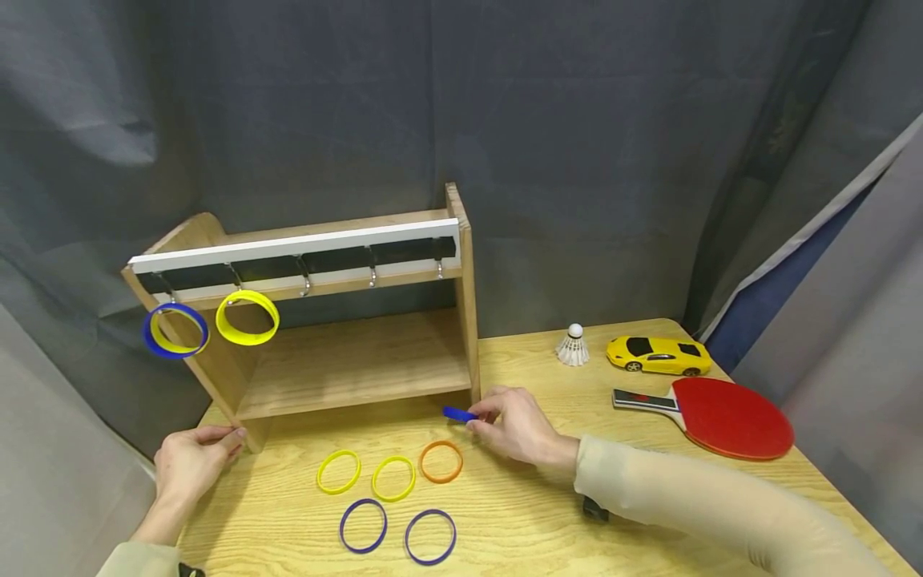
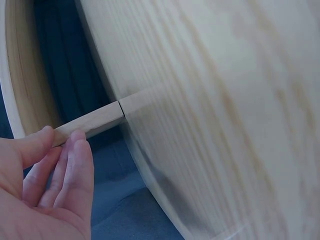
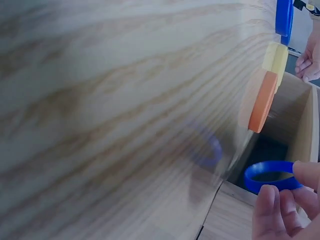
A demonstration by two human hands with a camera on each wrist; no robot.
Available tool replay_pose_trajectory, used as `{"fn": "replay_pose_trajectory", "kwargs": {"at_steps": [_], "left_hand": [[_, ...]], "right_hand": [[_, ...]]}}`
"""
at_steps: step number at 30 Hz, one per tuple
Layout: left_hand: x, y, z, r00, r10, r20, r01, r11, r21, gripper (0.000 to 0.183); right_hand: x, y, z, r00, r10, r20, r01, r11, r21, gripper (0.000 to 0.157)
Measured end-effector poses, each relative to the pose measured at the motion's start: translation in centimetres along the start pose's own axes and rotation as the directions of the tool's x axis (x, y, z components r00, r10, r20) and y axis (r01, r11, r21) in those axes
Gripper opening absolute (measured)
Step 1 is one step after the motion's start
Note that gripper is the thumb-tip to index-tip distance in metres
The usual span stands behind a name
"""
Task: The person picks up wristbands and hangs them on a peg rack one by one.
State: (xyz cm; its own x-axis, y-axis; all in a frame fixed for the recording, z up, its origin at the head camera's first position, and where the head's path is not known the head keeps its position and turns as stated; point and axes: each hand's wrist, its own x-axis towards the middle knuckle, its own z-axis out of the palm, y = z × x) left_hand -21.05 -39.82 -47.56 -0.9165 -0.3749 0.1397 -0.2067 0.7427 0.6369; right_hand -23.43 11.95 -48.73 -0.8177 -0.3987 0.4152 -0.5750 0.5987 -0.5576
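In the head view, my right hand [image 1: 519, 425] pinches a blue silicone wristband [image 1: 458, 414] between thumb and fingers, in front of the shelf's right foot. The right wrist view shows this wristband [image 3: 270, 175] as a flat ring held off the table. My left hand [image 1: 195, 465] grips the lower front of the left side panel of a wooden shelf [image 1: 353, 361]; thumb and fingers pinch that panel [image 2: 92, 121] in the left wrist view. On the table between the hands lie yellow wristbands [image 1: 392, 498], an orange wristband [image 1: 441, 481] and dark blue wristbands [image 1: 364, 548].
A white rail [image 1: 303, 240] with several metal hooks spans the shelf's front. Blue and yellow bands [image 1: 147, 332] hang at its left end, with yellow bands [image 1: 248, 340] beside them. To the right are a shuttlecock [image 1: 573, 346], a toy car [image 1: 658, 356] and a red paddle [image 1: 735, 418].
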Motion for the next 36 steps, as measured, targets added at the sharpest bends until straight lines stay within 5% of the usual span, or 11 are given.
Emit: {"fn": "replay_pose_trajectory", "kwargs": {"at_steps": [11, 36], "left_hand": [[0.1, -0.2, 0.2, 1.0, 0.001, 0.001, -0.001, 1.0, 0.007, 0.033], [0.1, -0.2, 0.1, 1.0, 0.0, 0.003, 0.0, 1.0, 0.001, 0.032]], "right_hand": [[0.2, -0.6, -0.9, 0.998, -0.003, -0.064, 0.007, 0.998, 0.063, 0.01], [1.0, -4.7, -3.5, 0.994, 0.099, -0.051, -0.08, 0.954, 0.288, 0.012]]}}
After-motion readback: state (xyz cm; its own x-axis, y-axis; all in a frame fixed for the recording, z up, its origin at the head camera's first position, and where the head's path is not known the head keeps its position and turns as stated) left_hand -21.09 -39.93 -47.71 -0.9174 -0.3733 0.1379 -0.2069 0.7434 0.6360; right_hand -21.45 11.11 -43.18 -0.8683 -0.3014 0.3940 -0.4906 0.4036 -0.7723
